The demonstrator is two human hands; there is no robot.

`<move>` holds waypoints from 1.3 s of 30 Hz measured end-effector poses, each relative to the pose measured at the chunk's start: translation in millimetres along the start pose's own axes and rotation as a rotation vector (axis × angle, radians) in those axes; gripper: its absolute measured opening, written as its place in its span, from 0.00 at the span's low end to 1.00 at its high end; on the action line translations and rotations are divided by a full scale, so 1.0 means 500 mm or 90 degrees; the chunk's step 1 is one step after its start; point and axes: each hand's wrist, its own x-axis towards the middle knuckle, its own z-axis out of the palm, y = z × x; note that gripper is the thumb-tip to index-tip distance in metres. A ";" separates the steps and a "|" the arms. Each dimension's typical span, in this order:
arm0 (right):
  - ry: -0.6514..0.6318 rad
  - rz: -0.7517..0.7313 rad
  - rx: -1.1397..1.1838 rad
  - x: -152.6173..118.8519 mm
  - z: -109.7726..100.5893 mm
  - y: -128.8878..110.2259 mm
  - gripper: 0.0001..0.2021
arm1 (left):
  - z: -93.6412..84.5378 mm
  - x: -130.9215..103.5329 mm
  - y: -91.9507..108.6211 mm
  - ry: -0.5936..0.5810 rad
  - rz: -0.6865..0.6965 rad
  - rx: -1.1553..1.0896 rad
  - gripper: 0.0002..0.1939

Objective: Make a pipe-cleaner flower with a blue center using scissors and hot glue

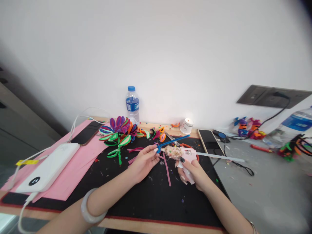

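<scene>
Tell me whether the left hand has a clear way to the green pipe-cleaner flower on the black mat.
Probably yes. The left hand pinches a blue pipe cleaner, but the green flower lies just beyond it on the black mat, with only small scraps between.

Both forearms enter from bottom edge, converging at frame centre. Left hand (144, 162) fingers pinched; right hand (192, 170) curled in a grip, index extended.

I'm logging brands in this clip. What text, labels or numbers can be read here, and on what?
Nothing can be read for certain.
Small bottle: blue label with white marks, too blurred.
Large bottle at right: blue label, blurred.
White cup: small print, too small.
Power bank: dark round display, unreadable.
Yellow tag on the cable: no legible text.
</scene>
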 end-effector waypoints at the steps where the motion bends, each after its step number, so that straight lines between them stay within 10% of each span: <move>1: 0.002 0.000 -0.004 0.000 0.000 0.000 0.18 | 0.001 0.000 0.000 0.004 -0.001 -0.001 0.08; 39: -0.007 -0.011 -0.019 -0.001 0.002 -0.006 0.16 | 0.004 -0.002 0.003 0.014 0.004 -0.005 0.08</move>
